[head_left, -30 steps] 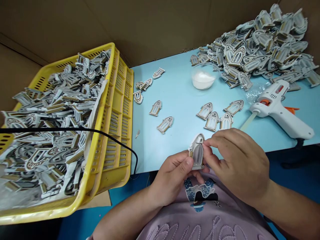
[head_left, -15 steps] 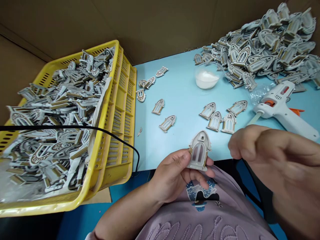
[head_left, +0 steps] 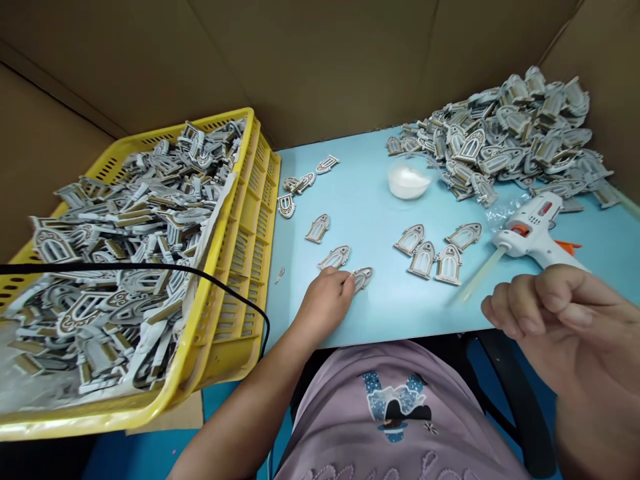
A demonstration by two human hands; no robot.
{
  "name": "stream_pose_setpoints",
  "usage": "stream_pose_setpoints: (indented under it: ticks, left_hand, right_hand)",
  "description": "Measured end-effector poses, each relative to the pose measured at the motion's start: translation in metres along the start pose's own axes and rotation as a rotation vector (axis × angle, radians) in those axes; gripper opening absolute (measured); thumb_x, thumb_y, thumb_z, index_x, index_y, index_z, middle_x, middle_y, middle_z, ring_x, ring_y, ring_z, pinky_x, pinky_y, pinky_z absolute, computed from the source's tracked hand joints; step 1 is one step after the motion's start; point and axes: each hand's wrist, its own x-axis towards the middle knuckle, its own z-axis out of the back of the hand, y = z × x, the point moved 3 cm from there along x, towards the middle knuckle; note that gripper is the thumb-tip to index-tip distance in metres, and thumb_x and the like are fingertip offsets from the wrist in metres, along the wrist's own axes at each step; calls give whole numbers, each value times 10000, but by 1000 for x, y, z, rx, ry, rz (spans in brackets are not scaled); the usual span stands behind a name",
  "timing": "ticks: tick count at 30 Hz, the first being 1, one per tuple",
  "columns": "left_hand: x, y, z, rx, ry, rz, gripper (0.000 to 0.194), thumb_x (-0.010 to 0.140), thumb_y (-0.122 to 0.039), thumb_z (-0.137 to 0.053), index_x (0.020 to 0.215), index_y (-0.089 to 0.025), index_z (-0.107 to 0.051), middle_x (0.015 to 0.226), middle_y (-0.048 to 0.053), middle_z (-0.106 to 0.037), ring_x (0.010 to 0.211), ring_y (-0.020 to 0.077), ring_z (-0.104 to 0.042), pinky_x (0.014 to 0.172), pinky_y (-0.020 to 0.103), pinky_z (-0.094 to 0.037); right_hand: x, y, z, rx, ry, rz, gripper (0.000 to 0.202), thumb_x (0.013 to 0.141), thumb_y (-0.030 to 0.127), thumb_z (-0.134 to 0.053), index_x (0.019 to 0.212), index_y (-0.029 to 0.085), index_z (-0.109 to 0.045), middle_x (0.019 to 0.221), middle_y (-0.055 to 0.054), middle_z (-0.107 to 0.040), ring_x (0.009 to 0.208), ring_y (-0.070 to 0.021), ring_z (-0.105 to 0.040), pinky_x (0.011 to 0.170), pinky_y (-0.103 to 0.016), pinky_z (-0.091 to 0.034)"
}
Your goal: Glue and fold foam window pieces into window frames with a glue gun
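Observation:
My left hand [head_left: 327,300] is closed on a small arched window piece [head_left: 362,279] at the table surface, beside another arched piece [head_left: 335,258]. On the right, my right hand [head_left: 555,320] is raised with its fingers curled in; what they hold, if anything, cannot be made out. Near its fingers lies a white glue gun [head_left: 533,227] with a pale glue stick [head_left: 483,273] pointing toward the front. Several arched pieces [head_left: 423,259] lie in a group left of the gun.
A yellow crate [head_left: 240,267] heaped with window pieces stands at the left, a black cable [head_left: 215,281] across it. At the back right is a large pile of pieces [head_left: 500,140]. A small clear bowl of white material [head_left: 407,181] sits near it.
My left hand has moved left and forward, bringing the arched piece from above my lap down to the table. My right hand has shifted slightly right and down. The view has shifted too.

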Motion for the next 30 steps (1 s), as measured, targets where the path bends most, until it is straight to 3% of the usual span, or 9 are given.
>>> stream_pose_setpoints:
  ticks: [3, 9, 12, 14, 17, 20, 25, 30]
  left_hand:
    - [20, -1, -1, 93, -74, 17, 310, 963, -248, -393, 899, -172, -686, 904, 101, -664, 968, 264, -602, 880, 364, -449]
    - [62, -17, 2, 228, -199, 70, 346, 985, -312, -432, 1103, -81, -660, 1158, 204, -608, 1039, 302, -628, 908, 392, -476]
    - [69, -36, 6, 278, -245, 69, 435, 966, -383, -495, 1210, -36, -591, 1323, 264, -469, 1044, 325, -630, 898, 414, -480]
    - [70, -53, 3, 290, -227, 3, 488, 931, -432, -565, 1264, -75, -564, 1368, 228, -430, 1087, 314, -612, 932, 395, -470]
    - [75, -73, -15, 281, -102, -136, 509, 833, -507, -684, 1193, -152, -626, 1266, 140, -525, 1088, 289, -604, 919, 346, -478]
    - [83, -80, -32, 257, -13, -199, 472, 796, -504, -718, 1122, -167, -669, 1172, 121, -582, 1078, 290, -601, 902, 343, -481]
    - [91, -73, -38, 188, -33, -175, 364, 850, -347, -641, 1158, -154, -627, 1184, 145, -601, 1127, 292, -579, 964, 369, -441]
    - [85, -60, -33, 56, -70, -79, 376, 770, -145, -611, 1144, -137, -576, 1052, 163, -663, 1010, 311, -628, 872, 403, -458]
  right_hand:
    - [-11, -9, 3, 369, -30, -248, 156, 965, 180, -406, 834, 233, -471, 681, 0, -480, 630, -180, -530, 566, -340, -466]
    - [-24, -19, 8, 417, -13, -226, 129, 969, 190, -413, 868, 231, -483, 717, -11, -485, 660, -173, -524, 586, -323, -459]
    - [-28, -23, 10, 449, -16, -250, 129, 968, 186, -422, 868, 223, -496, 716, -15, -486, 663, -170, -521, 593, -318, -457]
    - [-31, -24, 10, 475, -33, -273, 123, 965, 203, -441, 862, 220, -507, 719, -20, -493, 668, -172, -514, 591, -314, -449]
    - [-36, -27, 10, 518, -94, -379, 141, 970, 252, -467, 841, 225, -516, 729, -20, -496, 690, -172, -494, 612, -309, -427]
    - [-40, -28, 9, 546, -100, -446, 149, 973, 275, -490, 836, 232, -528, 725, -12, -498, 697, -167, -481, 637, -306, -407]
    - [-35, -35, 2, 533, -118, -497, 152, 959, 315, -544, 833, 230, -536, 744, -9, -537, 712, -155, -489, 660, -293, -406]
    - [2, -57, -17, 468, -121, -611, 223, 912, 374, -619, 791, 201, -546, 794, -5, -599, 709, -124, -541, 675, -267, -430]
